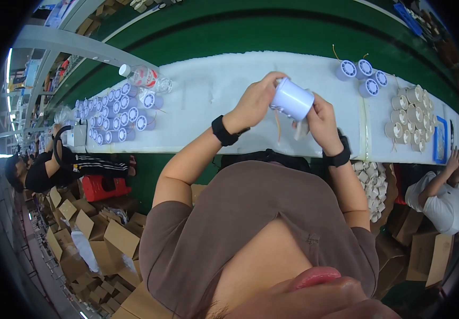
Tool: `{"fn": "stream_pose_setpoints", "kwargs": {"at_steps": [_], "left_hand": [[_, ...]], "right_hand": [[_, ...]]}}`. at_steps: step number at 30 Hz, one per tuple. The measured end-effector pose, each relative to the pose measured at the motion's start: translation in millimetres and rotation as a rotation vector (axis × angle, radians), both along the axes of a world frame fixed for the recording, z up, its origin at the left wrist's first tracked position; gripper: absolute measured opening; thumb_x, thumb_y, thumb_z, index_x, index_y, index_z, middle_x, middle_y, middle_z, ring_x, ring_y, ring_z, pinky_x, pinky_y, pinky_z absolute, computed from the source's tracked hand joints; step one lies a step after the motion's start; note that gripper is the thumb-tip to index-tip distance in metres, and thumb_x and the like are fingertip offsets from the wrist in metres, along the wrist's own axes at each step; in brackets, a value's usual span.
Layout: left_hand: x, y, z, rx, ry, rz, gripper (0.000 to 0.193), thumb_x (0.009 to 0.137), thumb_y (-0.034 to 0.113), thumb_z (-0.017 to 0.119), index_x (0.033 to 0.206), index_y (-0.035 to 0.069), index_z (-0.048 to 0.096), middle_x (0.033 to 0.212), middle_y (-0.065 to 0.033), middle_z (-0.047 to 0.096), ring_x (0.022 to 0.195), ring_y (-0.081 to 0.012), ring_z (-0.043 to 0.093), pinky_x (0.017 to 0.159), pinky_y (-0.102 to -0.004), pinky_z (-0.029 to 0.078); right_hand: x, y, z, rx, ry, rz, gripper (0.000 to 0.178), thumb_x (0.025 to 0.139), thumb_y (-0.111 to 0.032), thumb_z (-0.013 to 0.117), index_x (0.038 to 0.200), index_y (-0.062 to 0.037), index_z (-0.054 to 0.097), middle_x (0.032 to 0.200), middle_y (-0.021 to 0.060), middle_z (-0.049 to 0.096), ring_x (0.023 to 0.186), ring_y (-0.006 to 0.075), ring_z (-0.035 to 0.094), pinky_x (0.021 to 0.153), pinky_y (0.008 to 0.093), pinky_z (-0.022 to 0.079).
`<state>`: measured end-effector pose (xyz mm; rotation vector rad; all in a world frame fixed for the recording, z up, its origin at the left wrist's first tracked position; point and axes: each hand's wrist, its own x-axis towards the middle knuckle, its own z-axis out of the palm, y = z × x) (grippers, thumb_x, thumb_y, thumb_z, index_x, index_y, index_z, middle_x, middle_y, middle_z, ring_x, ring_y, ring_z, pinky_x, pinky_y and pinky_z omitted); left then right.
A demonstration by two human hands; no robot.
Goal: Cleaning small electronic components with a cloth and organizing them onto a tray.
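Note:
Above the white tabletop (203, 101) I hold a pale lilac plastic cylinder (293, 99), tilted, between both hands. My left hand (253, 103) is closed round one end of it. At the other end, the fingers of my right hand (322, 125) grip the rim. A thin yellowish wire (278, 127) hangs below the cylinder. Beside my right fingers is a small whitish piece (301, 130); whether it is pinched there or joined to the cylinder I cannot tell. Each wrist has a black band.
Rows of similar lilac cylinders (113, 114) stand at the left, near a clear bottle (147, 78). More lilac cylinders (368, 87) and a group of cream cylinders (413, 117) stand at the right, beside a blue frame (441, 139). Open cartons (120, 239) fill the lower left. Other people sit at both sides.

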<state>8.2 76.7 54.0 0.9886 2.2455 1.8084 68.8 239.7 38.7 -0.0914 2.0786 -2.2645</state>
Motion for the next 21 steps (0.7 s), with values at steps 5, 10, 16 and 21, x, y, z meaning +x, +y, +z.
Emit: {"fn": "stream_pose_setpoints", "kwargs": {"at_steps": [5,10,16,21], "left_hand": [[3.8,5.5,-6.3,0.028,-0.483,0.000,0.031,0.083,0.030,0.037,0.098,0.004,0.045,0.075,-0.0126,0.054,0.064,-0.0263,0.052,0.058,-0.0319,0.042],[6.0,-2.8,-4.9,-0.029,0.141,0.188,0.039,0.086,0.036,0.030,0.099,0.003,0.045,0.074,-0.0114,0.054,0.060,-0.0216,0.052,0.054,-0.0307,0.041],[10.5,-8.0,-15.1,-0.178,0.056,0.372,0.022,0.078,0.023,0.045,0.092,0.005,0.047,0.077,-0.0159,0.055,0.065,-0.0323,0.053,0.055,-0.0374,0.041],[18.7,-29.4,-16.9,-0.195,0.175,0.321,0.028,0.076,0.021,0.041,0.098,0.004,0.046,0.080,-0.0174,0.053,0.070,-0.0336,0.052,0.060,-0.0350,0.042]], "right_hand": [[-1.9,5.8,0.8,0.973,0.558,-0.075,0.016,0.085,-0.008,0.040,0.088,0.0039,0.050,0.069,0.0087,0.055,0.061,0.0107,0.055,0.053,0.0234,0.044],[-6.2,5.6,5.9,0.144,-0.109,0.007,0.017,0.083,-0.008,0.039,0.091,0.0037,0.049,0.067,0.0086,0.054,0.062,0.0183,0.056,0.056,0.0279,0.043],[-12.3,-8.7,1.0,0.579,0.291,-0.057,0.023,0.085,-0.017,0.039,0.093,0.0023,0.048,0.071,0.0095,0.054,0.070,0.0162,0.052,0.061,0.0296,0.040],[-22.7,-40.6,-19.0,0.540,0.515,0.070,0.031,0.087,-0.027,0.038,0.091,0.0013,0.048,0.072,0.0095,0.052,0.073,0.0122,0.049,0.058,0.0306,0.037]]}}
